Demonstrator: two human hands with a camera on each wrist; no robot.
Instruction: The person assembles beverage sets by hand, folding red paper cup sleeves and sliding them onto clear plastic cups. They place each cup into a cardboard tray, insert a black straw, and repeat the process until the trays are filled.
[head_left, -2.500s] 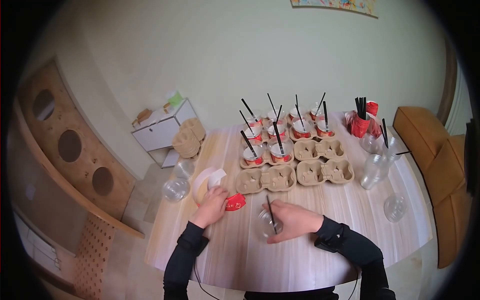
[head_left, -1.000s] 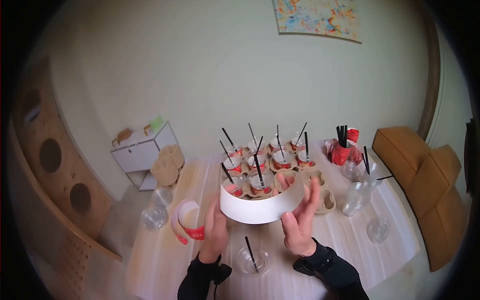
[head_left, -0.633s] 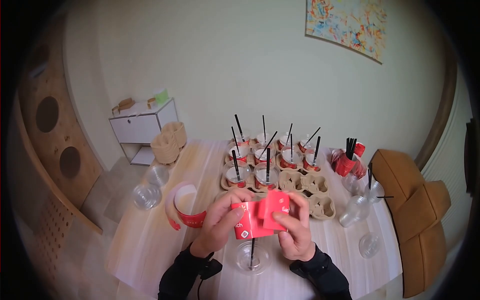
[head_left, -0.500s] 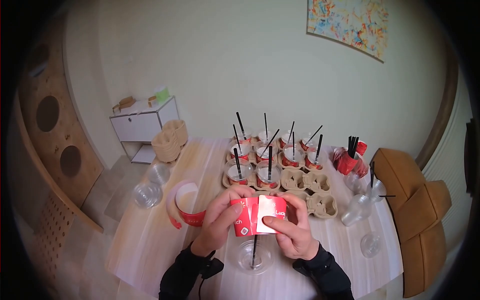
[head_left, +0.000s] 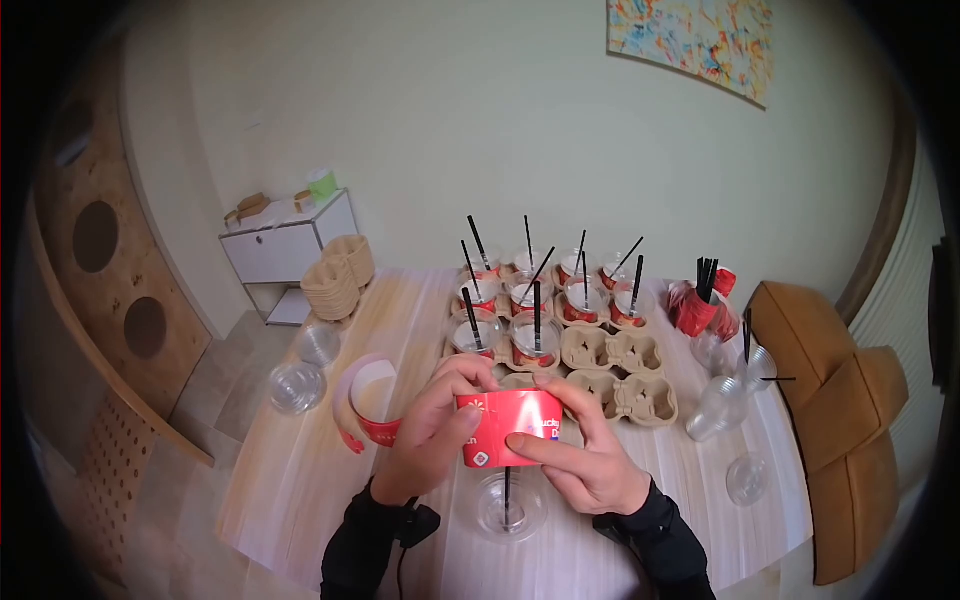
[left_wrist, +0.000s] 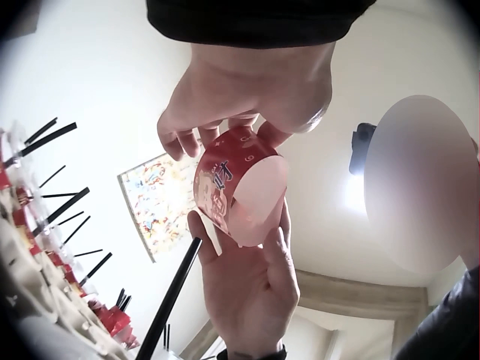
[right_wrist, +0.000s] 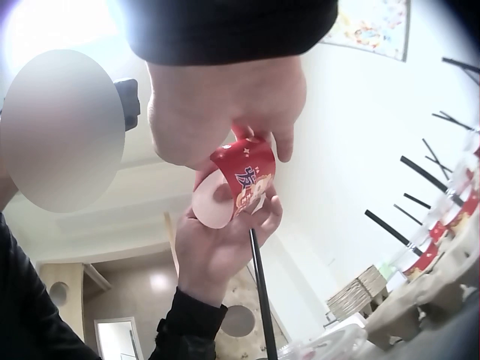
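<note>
Both hands hold a red printed paper sleeve [head_left: 510, 428], bent into a ring with a white inside, above the table. My left hand [head_left: 425, 435] grips its left side, thumb in front. My right hand [head_left: 592, 455] pinches the right side, its thumb and a finger on the front. In the left wrist view the sleeve [left_wrist: 236, 180] forms a closed loop between the hands. Below them a clear plastic cup [head_left: 508, 510] with a black straw stands on the table. Another curved red sleeve [head_left: 380, 432] lies left of my left hand.
Cardboard carriers [head_left: 640, 398] stand behind the hands, several holding sleeved cups with straws. Clear cups [head_left: 715, 405] lie at the right near a red straw holder [head_left: 695, 310]. More clear cups [head_left: 297, 388] and stacked carriers [head_left: 330, 290] stand at the left.
The hands have left the cup and table and come together around a sleeve. Its white side faced the head camera earlier; now the red side does, and its ends overlap.
</note>
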